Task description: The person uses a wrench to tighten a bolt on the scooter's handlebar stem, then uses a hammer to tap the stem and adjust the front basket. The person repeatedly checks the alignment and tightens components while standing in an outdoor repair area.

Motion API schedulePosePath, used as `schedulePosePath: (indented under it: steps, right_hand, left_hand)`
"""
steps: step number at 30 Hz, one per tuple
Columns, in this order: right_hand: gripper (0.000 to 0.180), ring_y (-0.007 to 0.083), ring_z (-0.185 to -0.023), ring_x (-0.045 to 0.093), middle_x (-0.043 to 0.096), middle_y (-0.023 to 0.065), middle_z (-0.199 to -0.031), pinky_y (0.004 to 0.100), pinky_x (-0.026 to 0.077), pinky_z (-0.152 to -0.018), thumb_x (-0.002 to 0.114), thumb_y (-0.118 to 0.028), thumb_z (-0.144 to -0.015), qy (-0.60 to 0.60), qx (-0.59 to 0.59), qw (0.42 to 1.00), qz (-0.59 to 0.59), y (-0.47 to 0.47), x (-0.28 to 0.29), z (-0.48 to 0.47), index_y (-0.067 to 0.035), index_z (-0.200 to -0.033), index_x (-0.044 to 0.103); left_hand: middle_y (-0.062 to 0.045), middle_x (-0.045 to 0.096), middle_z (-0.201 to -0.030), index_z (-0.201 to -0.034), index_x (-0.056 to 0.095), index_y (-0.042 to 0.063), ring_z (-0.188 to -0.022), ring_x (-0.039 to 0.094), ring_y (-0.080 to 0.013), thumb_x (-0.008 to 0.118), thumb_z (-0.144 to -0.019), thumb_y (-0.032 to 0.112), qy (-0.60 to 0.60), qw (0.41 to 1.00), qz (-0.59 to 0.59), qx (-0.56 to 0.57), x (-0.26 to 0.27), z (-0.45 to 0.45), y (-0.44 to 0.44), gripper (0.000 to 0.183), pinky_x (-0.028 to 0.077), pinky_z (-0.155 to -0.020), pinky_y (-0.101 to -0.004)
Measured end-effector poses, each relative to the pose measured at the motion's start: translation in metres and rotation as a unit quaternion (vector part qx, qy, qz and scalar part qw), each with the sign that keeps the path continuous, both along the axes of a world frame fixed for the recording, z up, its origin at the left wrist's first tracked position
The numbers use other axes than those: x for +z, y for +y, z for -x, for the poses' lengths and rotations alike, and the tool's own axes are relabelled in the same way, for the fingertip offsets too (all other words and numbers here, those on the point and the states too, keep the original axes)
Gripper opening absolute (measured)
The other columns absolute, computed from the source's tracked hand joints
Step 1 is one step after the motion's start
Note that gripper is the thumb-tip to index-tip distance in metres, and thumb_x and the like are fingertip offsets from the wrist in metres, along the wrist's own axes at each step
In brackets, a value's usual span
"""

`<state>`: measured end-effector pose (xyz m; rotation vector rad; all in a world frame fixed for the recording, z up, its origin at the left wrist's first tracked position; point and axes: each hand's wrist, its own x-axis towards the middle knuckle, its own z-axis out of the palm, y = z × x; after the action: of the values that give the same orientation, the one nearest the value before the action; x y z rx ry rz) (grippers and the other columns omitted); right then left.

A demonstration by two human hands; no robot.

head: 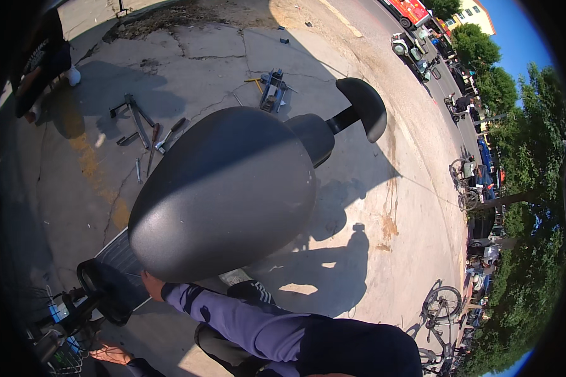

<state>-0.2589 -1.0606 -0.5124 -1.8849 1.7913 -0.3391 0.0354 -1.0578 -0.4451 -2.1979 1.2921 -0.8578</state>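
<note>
A large dark grey vehicle seat (226, 198) fills the middle of the view. Beyond it are a smaller rear seat section (313, 136) and a black padded backrest (365, 110) on a bracket. My right hand (152, 285) is at the seat's near lower edge; its fingers are partly hidden, so I cannot tell whether they grip. Fingers spread, my left hand (112, 353) is low at the left, beside a wire basket (68, 360). Between the hands lie a ribbed footboard (122, 252) and a black rounded part (111, 294) near the handlebar.
On the cracked concrete lie a blue trolley jack (273, 92), a metal stand (134, 115), a brown-handled screwdriver (154, 136), a ratchet wrench (170, 134) and a small metal tool (138, 170). A person (47, 66) is at upper left. A bicycle (441, 315) stands at right, near the road.
</note>
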Motion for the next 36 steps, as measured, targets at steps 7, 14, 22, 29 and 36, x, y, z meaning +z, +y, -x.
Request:
schedulePosePath:
  steps: [7,14,22,29,36]
  right_hand:
    - [0.033,0.0402,-0.092,0.069,0.072,0.021,-0.092,0.0486,0.054,-0.077,0.064,-0.022,-0.084,-0.247,0.058,0.92,-0.298,0.141,0.11,-0.002,0.0,-0.107,0.07]
    - [0.024,0.0406,-0.102,0.069,0.071,0.0258,-0.1,0.0492,0.056,-0.084,0.067,-0.02,-0.086,-0.179,0.012,0.923,-0.339,0.213,0.278,0.092,0.002,-0.092,0.074]
    - [0.044,0.0166,-0.087,0.07,0.071,0.0124,-0.105,0.0305,0.054,-0.077,0.055,-0.033,-0.104,-0.409,-0.139,0.872,-0.229,0.126,0.476,0.095,0.002,-0.13,0.056]
    - [0.056,0.0183,-0.101,0.067,0.066,0.0118,-0.116,0.0312,0.052,-0.083,0.05,-0.043,-0.106,-0.483,-0.097,0.846,-0.205,0.079,0.593,-0.026,0.001,-0.14,0.044]
    - [0.032,0.0072,-0.085,0.059,0.062,-0.0024,-0.097,0.0277,0.047,-0.077,0.058,-0.039,-0.102,-0.433,-0.186,0.846,-0.248,0.036,0.599,-0.125,-0.01,-0.117,0.061]
  left_hand:
    - [-0.025,0.058,-0.127,-0.134,0.051,-0.006,-0.123,0.054,-0.0367,0.067,-0.093,0.02,0.477,0.874,-0.093,-0.008,-0.048,0.07,0.15,0.051,0.044,-0.106,-0.0412]
    - [-0.018,0.066,-0.127,-0.128,0.061,0.006,-0.12,0.06,-0.0346,0.06,-0.096,0.031,0.672,0.525,-0.512,-0.105,0.094,0.234,0.301,0.041,0.047,-0.101,-0.0446]
    - [-0.021,0.071,-0.104,-0.122,0.063,0.005,-0.099,0.069,-0.038,0.057,-0.1,0.033,0.786,0.437,-0.412,-0.15,0.366,0.21,0.255,0.035,0.053,-0.085,-0.0448]
    - [-0.022,0.072,-0.108,-0.118,0.069,0.006,-0.105,0.068,-0.0382,0.055,-0.098,0.033,0.769,0.596,-0.006,0.23,0.187,-0.007,0.411,0.037,0.052,-0.094,-0.0445]
    - [-0.014,0.074,-0.091,-0.112,0.068,-0.002,-0.076,0.072,-0.0235,0.059,-0.098,0.022,0.729,0.468,0.085,0.492,0.197,-0.147,0.57,0.029,0.059,-0.07,-0.0371]
